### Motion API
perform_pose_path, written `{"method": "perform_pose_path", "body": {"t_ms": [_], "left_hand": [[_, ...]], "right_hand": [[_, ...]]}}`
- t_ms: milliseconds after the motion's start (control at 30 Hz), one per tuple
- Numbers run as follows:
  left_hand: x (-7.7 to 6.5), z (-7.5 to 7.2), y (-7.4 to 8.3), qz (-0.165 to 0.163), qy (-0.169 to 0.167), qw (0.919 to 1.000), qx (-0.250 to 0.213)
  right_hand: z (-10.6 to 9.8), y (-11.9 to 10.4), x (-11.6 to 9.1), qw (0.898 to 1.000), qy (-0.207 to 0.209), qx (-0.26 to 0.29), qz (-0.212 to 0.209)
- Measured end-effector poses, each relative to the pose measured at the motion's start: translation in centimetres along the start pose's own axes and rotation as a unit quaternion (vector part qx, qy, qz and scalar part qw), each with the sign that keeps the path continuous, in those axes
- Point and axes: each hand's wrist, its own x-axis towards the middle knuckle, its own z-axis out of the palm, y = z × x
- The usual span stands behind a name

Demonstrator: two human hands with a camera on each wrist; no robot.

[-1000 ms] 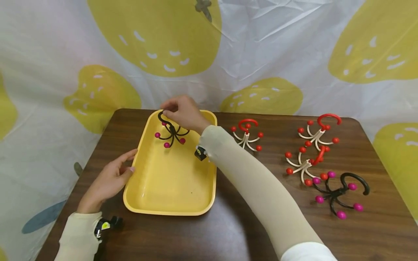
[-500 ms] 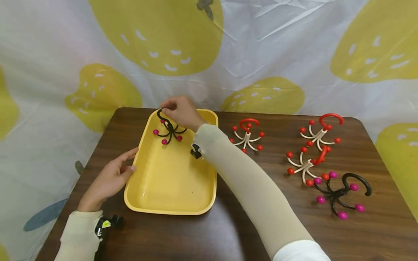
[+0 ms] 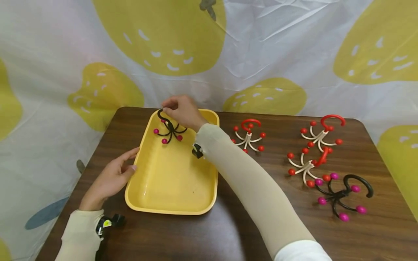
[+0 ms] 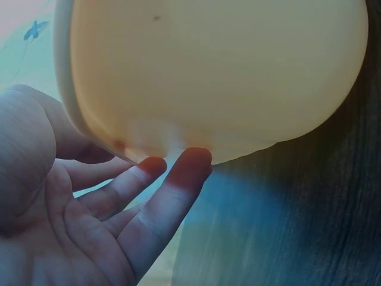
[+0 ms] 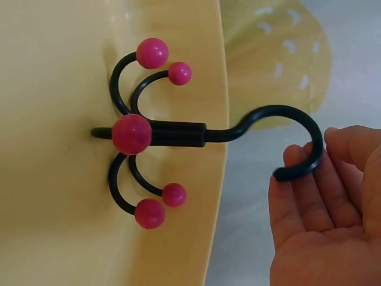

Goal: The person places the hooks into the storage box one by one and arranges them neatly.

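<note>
In the head view, a black multi-arm hook hanger [image 3: 171, 128] with pink ball tips stands near the far end of a yellow plastic tray [image 3: 169, 212]. My right hand [image 3: 184, 111] reaches over the tray and holds the curved top of its hook. Seen from the right wrist, the thumb and fingertips lie around the black hook [image 5: 319, 137]. My left hand [image 3: 111, 179] touches the tray's left wall with extended, relaxed fingers. The left wrist view has those fingertips [image 4: 193, 164] against the pale tray side.
Right of the tray stands a white hanger [image 3: 249, 137] with a red hook. Farther right are two more white ones, at the back [image 3: 320, 136] and in front [image 3: 306, 166], beside another black hanger [image 3: 339, 194]. A lemon-patterned cloth [image 3: 261, 43] hangs behind the brown table [image 3: 156, 237].
The hanger and my right hand shift slightly left over the tray in the first half second, then barely move. My left hand stays at the tray wall.
</note>
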Motion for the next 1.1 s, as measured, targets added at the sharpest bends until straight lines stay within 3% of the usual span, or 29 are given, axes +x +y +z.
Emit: {"method": "perform_pose_path", "body": {"t_ms": [600, 1100], "left_hand": [[0.5, -0.1, -0.2, -0.002, -0.005, 1.0000, -0.003], [0.4, -0.1, -0.2, 0.003, 0.000, 1.0000, -0.009]], "right_hand": [[-1.8, -0.7, -1.1, 0.998, 0.047, 0.041, -0.026], [-5.2, -1.4, -4.9, 0.985, 0.095, 0.112, -0.094]]}}
